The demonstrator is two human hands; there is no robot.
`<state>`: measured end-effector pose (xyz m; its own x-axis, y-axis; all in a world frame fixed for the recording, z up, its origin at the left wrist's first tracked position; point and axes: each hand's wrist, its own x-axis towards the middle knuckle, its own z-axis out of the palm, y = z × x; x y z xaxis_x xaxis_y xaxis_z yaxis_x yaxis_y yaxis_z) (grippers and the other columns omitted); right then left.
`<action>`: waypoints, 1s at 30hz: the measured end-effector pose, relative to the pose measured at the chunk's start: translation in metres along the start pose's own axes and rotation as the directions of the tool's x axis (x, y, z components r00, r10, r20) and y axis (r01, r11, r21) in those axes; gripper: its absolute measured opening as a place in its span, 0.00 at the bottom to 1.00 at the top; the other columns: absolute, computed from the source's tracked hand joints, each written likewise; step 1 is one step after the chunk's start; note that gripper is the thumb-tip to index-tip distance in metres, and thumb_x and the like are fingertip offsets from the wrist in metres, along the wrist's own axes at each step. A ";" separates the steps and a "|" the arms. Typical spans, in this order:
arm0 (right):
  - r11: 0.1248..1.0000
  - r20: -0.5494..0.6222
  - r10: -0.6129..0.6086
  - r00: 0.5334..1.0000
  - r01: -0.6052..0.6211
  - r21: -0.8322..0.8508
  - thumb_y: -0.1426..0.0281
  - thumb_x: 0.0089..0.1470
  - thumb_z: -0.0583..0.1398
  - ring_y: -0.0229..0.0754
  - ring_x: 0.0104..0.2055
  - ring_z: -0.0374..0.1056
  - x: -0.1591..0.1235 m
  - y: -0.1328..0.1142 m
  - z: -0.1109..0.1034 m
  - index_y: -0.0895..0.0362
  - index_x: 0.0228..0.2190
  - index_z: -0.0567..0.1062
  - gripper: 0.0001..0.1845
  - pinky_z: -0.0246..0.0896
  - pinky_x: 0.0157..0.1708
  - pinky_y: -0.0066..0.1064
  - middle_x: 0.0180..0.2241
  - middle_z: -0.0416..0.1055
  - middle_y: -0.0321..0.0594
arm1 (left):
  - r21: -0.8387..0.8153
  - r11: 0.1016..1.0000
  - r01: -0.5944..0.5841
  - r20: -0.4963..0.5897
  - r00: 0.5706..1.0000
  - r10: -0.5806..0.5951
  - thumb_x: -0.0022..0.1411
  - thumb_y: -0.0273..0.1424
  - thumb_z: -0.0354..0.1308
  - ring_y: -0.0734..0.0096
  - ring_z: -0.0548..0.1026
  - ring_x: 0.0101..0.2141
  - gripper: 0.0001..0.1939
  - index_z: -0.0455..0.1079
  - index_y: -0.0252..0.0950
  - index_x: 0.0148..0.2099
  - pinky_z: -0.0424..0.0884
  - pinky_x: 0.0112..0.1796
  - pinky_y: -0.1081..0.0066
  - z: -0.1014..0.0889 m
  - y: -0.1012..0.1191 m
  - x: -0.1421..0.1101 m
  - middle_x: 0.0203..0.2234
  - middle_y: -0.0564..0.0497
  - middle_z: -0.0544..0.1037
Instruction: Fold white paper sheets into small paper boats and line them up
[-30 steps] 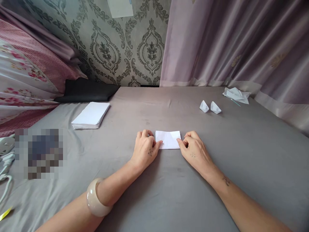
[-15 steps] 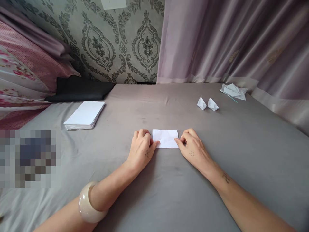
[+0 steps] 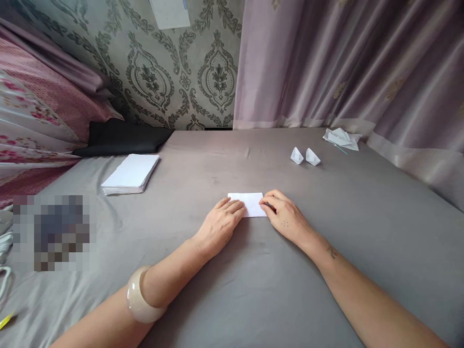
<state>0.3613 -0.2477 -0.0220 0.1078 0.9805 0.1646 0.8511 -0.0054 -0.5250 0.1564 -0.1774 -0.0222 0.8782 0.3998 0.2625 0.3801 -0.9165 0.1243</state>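
Observation:
A folded white sheet of paper [image 3: 252, 205] lies in front of me on the grey cloth, its long side running left to right. My left hand [image 3: 222, 223] rests flat on its left part, fingers stretched out over the paper and holding nothing. At the right edge, my right hand [image 3: 284, 210] is closed, with thumb and forefinger pinching the paper. The curled fingers of that hand are partly hidden behind the thumb.
Two small folded paper boats [image 3: 305, 156] stand at the back right. Beyond them lies a pile of folded paper [image 3: 341, 138] with a thin green stick [image 3: 340, 149]. A stack of white sheets [image 3: 131, 173] and a black cloth [image 3: 125, 137] are at left.
My left hand has gone from pinching the paper's left edge to lying flat on it. The right hand has shifted slightly inward along the right edge.

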 end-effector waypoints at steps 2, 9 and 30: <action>0.998 0.059 -0.055 0.997 0.057 -0.027 0.66 0.59 0.56 0.39 0.38 0.68 -0.002 -0.001 -0.008 0.53 0.36 0.74 0.07 0.62 0.36 0.31 0.43 0.69 0.37 | -0.073 0.997 0.011 0.028 1.000 -0.009 0.64 0.19 0.42 0.63 0.70 0.51 0.18 0.68 0.34 0.50 0.66 0.53 0.63 0.000 -0.001 0.000 0.51 0.45 0.74; 0.920 0.103 -0.319 0.942 0.334 -0.203 0.69 0.61 0.55 0.41 0.40 0.68 -0.003 0.005 -0.016 0.54 0.35 0.75 0.08 0.62 0.36 0.32 0.41 0.72 0.40 | -0.145 0.983 0.109 -0.024 0.993 -0.114 0.67 0.33 0.50 0.63 0.73 0.46 0.09 0.70 0.37 0.45 0.71 0.44 0.66 0.000 -0.001 0.005 0.46 0.48 0.76; 0.865 -0.182 -0.406 0.895 0.312 -0.392 0.76 0.62 0.51 0.43 0.41 0.65 -0.004 -0.012 0.004 0.53 0.40 0.76 0.15 0.58 0.41 0.35 0.41 0.75 0.40 | -0.048 0.991 0.122 -0.266 0.955 -0.130 0.68 0.22 0.45 0.68 0.74 0.48 0.16 0.70 0.40 0.50 0.75 0.41 0.71 0.005 -0.009 -0.001 0.46 0.49 0.78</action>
<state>0.3487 -0.2509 -0.0192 -0.1554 0.8442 0.5129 0.9716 0.2245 -0.0752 0.1536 -0.1694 -0.0283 0.7120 0.5039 0.4891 0.4699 -0.8595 0.2014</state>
